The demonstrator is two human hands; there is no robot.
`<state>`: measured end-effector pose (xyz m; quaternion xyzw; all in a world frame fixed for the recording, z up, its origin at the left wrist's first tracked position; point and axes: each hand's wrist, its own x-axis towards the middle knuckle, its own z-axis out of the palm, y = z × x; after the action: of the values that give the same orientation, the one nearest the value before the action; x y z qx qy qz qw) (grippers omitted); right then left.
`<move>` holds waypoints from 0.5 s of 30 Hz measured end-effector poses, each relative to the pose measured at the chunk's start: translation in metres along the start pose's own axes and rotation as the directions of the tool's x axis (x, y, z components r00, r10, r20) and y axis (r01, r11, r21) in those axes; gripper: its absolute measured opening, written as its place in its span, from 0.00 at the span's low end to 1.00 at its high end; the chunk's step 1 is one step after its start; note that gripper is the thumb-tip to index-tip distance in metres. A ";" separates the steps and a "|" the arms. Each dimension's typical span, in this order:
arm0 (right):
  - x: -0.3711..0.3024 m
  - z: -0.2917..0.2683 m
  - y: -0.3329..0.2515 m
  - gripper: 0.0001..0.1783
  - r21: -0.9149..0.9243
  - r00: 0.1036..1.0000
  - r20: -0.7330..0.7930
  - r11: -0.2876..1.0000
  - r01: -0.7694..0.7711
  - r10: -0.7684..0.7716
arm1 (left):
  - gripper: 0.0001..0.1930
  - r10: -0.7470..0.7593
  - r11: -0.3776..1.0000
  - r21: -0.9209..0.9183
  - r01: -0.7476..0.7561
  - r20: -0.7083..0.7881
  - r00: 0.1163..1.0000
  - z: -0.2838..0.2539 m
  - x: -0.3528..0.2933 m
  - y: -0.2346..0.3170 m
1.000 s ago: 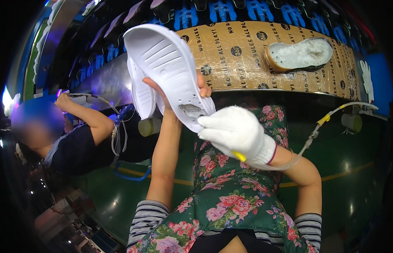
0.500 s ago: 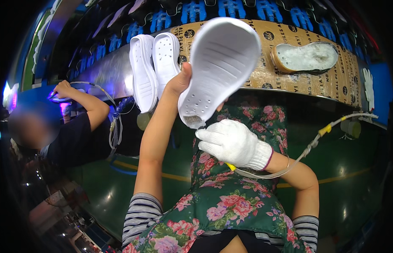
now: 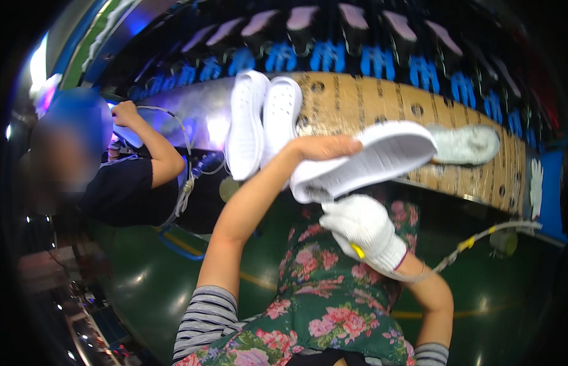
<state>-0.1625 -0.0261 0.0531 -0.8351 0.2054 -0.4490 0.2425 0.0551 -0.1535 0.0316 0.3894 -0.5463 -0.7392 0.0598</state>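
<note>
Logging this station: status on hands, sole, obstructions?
Left hand holds white sole. Gloved right hand near its left end. Two other white soles leftward; no obstruction seen.

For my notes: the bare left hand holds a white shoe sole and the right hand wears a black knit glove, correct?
Only the colour is wrong: the knit glove on the right hand is white, as the head view shows. The bare left hand does hold a white shoe sole.

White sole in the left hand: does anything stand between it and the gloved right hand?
Nothing visible does: the gloved right hand is at the lower-left end of the white sole. The hose runs past the wrist. Blur hides whether the fingers touch the sole.
</note>
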 end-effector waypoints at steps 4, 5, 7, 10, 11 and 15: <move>0.001 -0.019 -0.008 0.09 0.441 0.876 0.099 0.768 -0.464 0.472 | 0.52 0.228 0.916 -0.328 -0.230 -0.044 0.973 0.005 0.010 -0.019; -0.002 -0.025 -0.008 0.07 0.579 0.760 0.132 0.573 -0.580 0.637 | 0.52 0.390 0.719 -0.631 -0.290 0.022 0.921 0.010 0.016 -0.018; -0.011 -0.029 -0.001 0.09 0.806 0.534 0.083 0.258 -0.532 0.841 | 0.47 0.623 0.350 -0.871 -0.344 -0.058 0.780 0.016 0.021 -0.006; -0.016 -0.030 0.012 0.12 0.977 0.363 0.076 0.003 -0.213 0.929 | 0.40 0.526 0.388 -0.568 -0.726 -0.511 0.680 0.013 0.038 -0.035; -0.018 -0.030 0.014 0.12 0.984 0.358 0.068 -0.004 -0.176 0.931 | 0.34 0.399 0.293 -0.599 -0.745 -0.632 0.664 0.023 0.038 -0.032; -0.021 -0.024 0.023 0.13 0.986 0.342 0.075 -0.018 -0.167 0.937 | 0.30 0.517 -0.333 -0.717 -0.612 -0.682 0.518 0.047 0.013 -0.045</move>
<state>-0.1967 -0.0382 0.0379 -0.1229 0.3422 -0.5677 0.7385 0.0315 -0.1070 -0.0083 -0.0553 -0.0204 -0.7393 0.6708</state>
